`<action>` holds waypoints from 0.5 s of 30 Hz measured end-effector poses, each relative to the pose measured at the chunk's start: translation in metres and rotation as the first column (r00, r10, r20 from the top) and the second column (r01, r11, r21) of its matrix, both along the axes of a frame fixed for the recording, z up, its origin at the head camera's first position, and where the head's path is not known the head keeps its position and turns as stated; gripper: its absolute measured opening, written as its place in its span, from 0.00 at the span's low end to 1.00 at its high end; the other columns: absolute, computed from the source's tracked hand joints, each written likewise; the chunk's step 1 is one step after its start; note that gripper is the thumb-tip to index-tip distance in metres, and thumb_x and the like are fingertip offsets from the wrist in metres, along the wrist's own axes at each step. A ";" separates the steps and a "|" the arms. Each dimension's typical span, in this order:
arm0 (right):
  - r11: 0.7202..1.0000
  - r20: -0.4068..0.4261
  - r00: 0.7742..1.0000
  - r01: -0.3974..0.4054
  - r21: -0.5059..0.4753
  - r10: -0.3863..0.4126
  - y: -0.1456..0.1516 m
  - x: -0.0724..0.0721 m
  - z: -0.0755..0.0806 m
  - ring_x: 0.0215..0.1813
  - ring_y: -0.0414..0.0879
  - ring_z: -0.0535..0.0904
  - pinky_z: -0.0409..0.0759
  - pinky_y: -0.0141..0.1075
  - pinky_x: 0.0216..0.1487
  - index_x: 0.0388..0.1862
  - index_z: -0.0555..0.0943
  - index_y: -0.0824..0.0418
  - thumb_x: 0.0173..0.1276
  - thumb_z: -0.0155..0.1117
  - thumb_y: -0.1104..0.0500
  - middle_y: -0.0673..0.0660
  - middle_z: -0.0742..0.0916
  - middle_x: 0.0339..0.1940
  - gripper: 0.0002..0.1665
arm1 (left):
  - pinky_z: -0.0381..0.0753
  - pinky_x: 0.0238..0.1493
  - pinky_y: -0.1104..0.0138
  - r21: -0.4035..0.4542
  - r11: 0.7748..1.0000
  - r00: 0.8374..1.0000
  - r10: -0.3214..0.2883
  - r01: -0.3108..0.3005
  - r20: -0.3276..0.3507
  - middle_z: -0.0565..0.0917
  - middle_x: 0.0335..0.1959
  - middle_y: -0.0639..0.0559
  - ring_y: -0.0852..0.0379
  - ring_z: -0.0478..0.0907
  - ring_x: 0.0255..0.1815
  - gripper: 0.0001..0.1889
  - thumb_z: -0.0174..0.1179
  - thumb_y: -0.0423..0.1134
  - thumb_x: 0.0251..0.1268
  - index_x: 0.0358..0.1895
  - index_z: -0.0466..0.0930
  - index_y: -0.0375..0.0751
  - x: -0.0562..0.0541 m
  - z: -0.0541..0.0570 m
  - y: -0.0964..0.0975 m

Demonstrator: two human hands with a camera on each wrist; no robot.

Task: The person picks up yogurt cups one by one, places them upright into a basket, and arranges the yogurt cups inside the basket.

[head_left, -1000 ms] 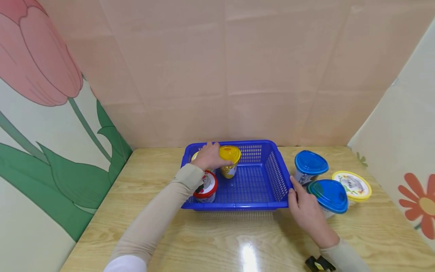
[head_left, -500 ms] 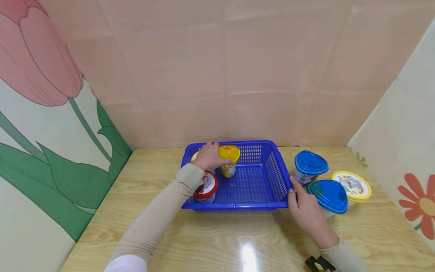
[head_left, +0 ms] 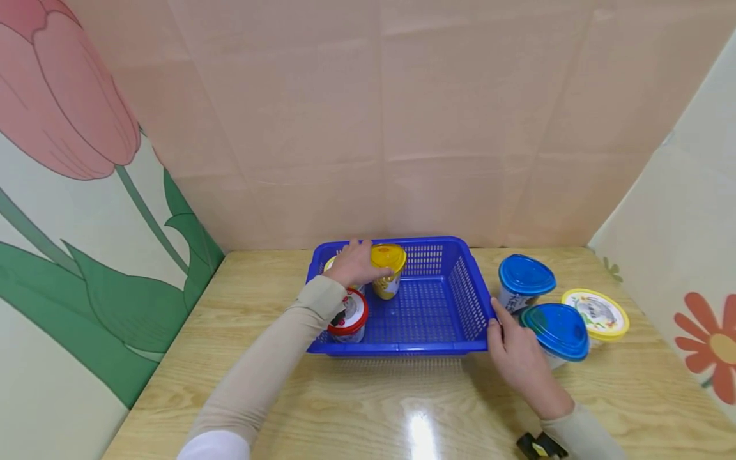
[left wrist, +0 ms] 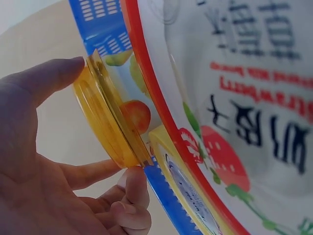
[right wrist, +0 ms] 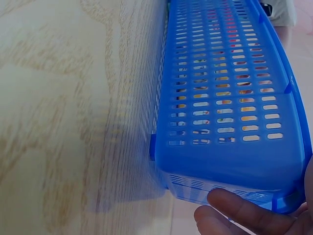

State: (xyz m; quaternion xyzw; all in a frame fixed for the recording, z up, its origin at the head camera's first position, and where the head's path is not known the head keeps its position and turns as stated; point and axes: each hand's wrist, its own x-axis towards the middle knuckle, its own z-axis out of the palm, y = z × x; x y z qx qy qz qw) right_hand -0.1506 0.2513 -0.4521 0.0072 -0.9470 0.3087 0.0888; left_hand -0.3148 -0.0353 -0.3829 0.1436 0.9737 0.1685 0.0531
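Observation:
My left hand (head_left: pixel 353 265) reaches over the left part of a blue plastic basket (head_left: pixel 402 348). Its thumb and fingers pinch the yellow lid of a small tub (head_left: pixel 388 257), on opposite sides of the lid in the left wrist view. Below that hand stands a red-rimmed tub (head_left: pixel 352 322), whose strawberry label (left wrist: pixel 244 98) fills much of the left wrist view. Behind it is a yellow-rimmed tub (left wrist: pixel 190 193), mostly hidden by the hand in the head view. My right hand (head_left: pixel 520 361) grips the basket's right rim near the front corner.
Right of the basket stand two tubs with blue lids, one farther back (head_left: pixel 526 275) and one nearer (head_left: pixel 558 332). A yellow-rimmed tub (head_left: pixel 598 313) is beside them. The wooden table (head_left: pixel 356 409) meets a draped backdrop (head_left: pixel 379 128) behind the basket.
The yellow-lidded tub has shifted very slightly toward the basket's back in my left hand. My right hand and the basket have stayed in place.

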 end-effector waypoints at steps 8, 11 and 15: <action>1.000 0.013 1.000 0.002 -0.002 -0.002 0.000 0.000 0.000 0.12 0.45 0.67 0.65 0.34 0.14 0.79 0.56 0.68 0.82 0.36 0.49 0.50 0.71 0.13 0.34 | 0.74 0.64 0.50 0.020 1.000 1.000 0.007 -0.007 0.008 0.68 0.66 0.36 0.40 0.73 0.61 0.48 0.64 0.67 0.59 0.73 0.61 0.37 0.002 0.000 -0.001; 1.000 0.006 1.000 0.000 -0.004 0.000 -0.001 0.000 0.000 0.11 0.45 0.67 0.65 0.33 0.13 0.78 0.56 0.69 0.83 0.36 0.50 0.50 0.71 0.12 0.34 | 0.74 0.63 0.50 0.032 0.999 1.000 0.012 -0.012 0.015 0.68 0.66 0.37 0.41 0.73 0.60 0.48 0.63 0.67 0.59 0.73 0.62 0.37 0.003 0.000 -0.002; 1.000 -0.023 1.000 0.002 0.000 -0.002 -0.001 0.000 -0.001 0.11 0.44 0.66 0.64 0.34 0.13 0.78 0.57 0.70 0.82 0.37 0.51 0.50 0.70 0.12 0.34 | 0.72 0.65 0.50 0.034 0.999 1.000 0.015 -0.015 0.013 0.67 0.68 0.37 0.41 0.72 0.63 0.47 0.60 0.68 0.62 0.74 0.61 0.38 0.002 0.002 -0.005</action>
